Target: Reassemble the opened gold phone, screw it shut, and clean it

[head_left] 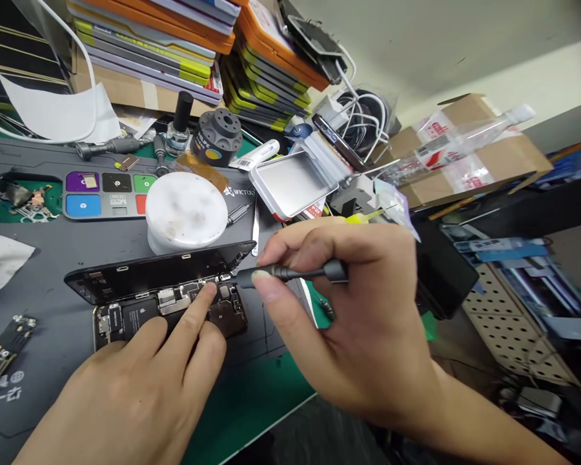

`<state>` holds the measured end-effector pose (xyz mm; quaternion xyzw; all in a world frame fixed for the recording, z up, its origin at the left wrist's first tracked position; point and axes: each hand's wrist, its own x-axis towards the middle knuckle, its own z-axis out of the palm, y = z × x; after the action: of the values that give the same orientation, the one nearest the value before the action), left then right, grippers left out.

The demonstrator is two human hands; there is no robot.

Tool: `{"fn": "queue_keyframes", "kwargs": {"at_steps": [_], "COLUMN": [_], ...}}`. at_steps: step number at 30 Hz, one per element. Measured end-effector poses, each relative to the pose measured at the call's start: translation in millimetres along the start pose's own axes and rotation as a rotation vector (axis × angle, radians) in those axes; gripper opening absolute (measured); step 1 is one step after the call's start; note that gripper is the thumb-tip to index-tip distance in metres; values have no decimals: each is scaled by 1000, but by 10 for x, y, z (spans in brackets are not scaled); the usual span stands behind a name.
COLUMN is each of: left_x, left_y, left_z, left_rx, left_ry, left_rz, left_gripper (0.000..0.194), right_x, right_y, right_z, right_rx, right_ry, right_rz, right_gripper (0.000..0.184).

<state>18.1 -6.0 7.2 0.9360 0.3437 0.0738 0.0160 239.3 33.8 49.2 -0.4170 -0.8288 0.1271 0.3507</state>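
An opened smartphone [138,313] lies on the grey work mat, its battery and circuit parts exposed. Its screen [150,276] is tilted up along the far edge, leaning towards a round white container [186,210]. My left hand [135,394] lies over the near side of the phone, fingers apart, with the index fingertip touching parts near the upper right of the inside. In my right hand [363,316] a dark precision screwdriver [283,273] is pinched between thumb and fingers, held nearly level. Its tip points left into the phone's right end; the exact contact point is too small to make out.
At the left lies a loose circuit part [4,352]. Behind are a parts compartment [29,199], a small bottle [179,126], a round black holder [217,137] and a white tray [295,184]. Stacked cases [145,51] line the back. A plastic bottle [459,145] lies on a carton [503,161].
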Motion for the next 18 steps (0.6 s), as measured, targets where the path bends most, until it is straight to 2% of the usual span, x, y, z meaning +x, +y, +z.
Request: {"fn": "queue_keyframes", "kwargs": {"at_steps": [6, 18], "left_x": [9, 12], "left_y": [23, 25], "left_z": [1, 21], "left_rx": [10, -2], "left_ry": [-4, -6], "left_rz": [-8, -22], "left_gripper": [52, 53], "right_x": [14, 43], "right_y": [44, 55], "right_z": [52, 77], "right_rx": [-39, -29], "right_ry": [-41, -80], "right_rz": [-98, -101], "right_gripper": [35, 31]}}
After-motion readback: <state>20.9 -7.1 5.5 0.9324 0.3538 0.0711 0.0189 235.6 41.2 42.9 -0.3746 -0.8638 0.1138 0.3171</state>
